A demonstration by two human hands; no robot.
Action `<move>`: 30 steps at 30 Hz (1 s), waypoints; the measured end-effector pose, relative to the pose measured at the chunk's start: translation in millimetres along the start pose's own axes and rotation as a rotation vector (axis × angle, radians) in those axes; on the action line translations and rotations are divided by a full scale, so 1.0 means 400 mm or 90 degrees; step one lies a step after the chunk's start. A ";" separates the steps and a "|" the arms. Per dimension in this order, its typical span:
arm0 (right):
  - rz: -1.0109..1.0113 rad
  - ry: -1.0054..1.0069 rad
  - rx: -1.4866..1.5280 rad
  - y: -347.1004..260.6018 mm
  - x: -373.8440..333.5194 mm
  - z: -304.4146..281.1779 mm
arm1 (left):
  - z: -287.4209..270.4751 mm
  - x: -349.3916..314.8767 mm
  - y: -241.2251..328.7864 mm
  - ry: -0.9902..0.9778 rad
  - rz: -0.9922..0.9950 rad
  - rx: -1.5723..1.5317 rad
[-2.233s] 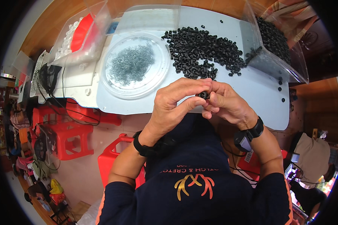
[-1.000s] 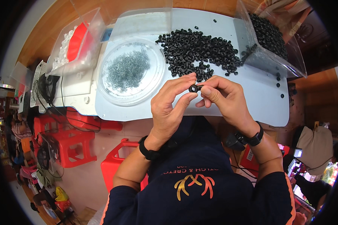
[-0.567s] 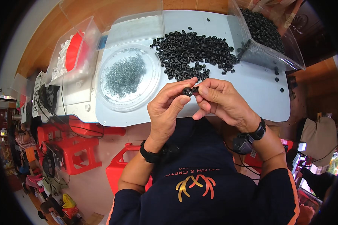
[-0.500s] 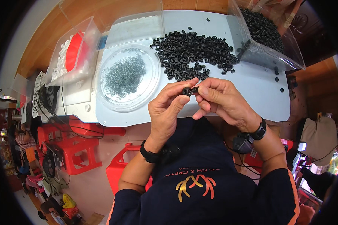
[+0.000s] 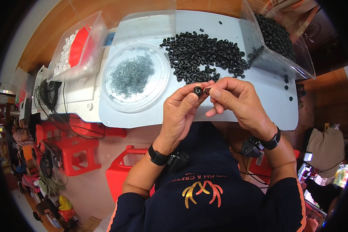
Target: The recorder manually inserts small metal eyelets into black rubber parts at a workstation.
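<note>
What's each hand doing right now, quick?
Left hand: closed, pinching a round black piece.
Right hand: closed, pinching a small dark piece.

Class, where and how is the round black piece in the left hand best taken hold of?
Probably pinch the round black piece by its outer rim, from the left: its opening faces the viewer, and the right hand holds a small dark piece close on its right side.

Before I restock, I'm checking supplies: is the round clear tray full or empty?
Neither: partly filled. Tiny grey pieces cover the middle of the round clear tray, with mostly bare bottom around them.
</note>
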State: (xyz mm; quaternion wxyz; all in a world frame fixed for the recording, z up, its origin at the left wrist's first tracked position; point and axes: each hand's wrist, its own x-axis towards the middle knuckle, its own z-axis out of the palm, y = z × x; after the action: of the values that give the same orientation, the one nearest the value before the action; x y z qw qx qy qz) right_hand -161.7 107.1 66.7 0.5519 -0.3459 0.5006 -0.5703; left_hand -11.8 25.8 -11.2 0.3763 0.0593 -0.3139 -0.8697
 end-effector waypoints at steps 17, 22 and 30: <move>0.003 0.007 -0.137 0.003 0.029 -0.012 | -0.034 0.008 0.001 0.007 0.051 0.164; 0.023 0.008 -0.122 0.007 0.032 -0.014 | -0.031 0.010 0.005 0.004 0.068 0.206; 0.083 -0.040 -0.074 0.011 0.046 -0.038 | -0.031 0.011 0.010 -0.016 0.084 0.233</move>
State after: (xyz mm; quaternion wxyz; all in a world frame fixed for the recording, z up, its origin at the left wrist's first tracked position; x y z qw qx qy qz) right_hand -177.7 92.5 55.5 0.5822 -0.3618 0.5370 -0.4918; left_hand -8.1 14.5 -18.3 0.4114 0.0952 -0.4745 -0.7724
